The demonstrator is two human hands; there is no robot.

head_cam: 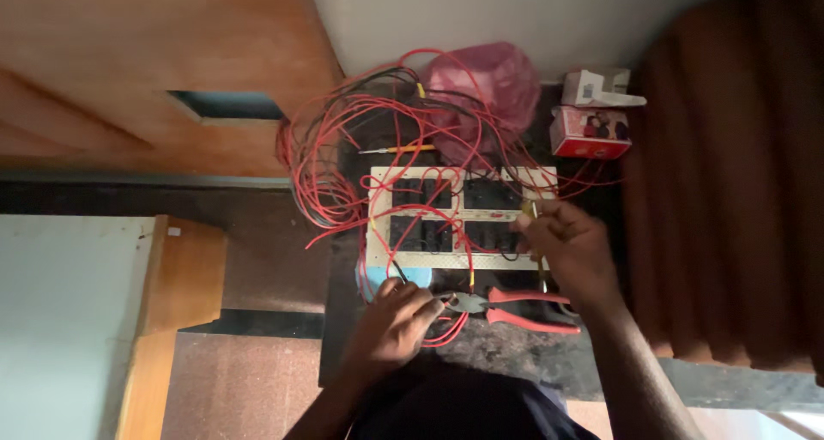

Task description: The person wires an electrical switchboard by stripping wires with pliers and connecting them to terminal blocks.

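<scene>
from my seat i see a small red box with a pictured front at about two o'clock from the switch board. a white carton sits just beyond it at twelve. a pink plastic bag lies at nine o'clock from both.

The room was dim, lit mostly from the far side. A pale plastered wall ran across the far end, grey in the weak light. To the far left stood a wooden door of warm brown, with a small rectangular opening cut into it. On the right hung a dark reddish-brown curtain in heavy vertical folds. The floor was dark and speckled. At the near left sat a pale panel edged by a wooden frame. The dark surface in the middle looked mottled and worn.
</scene>
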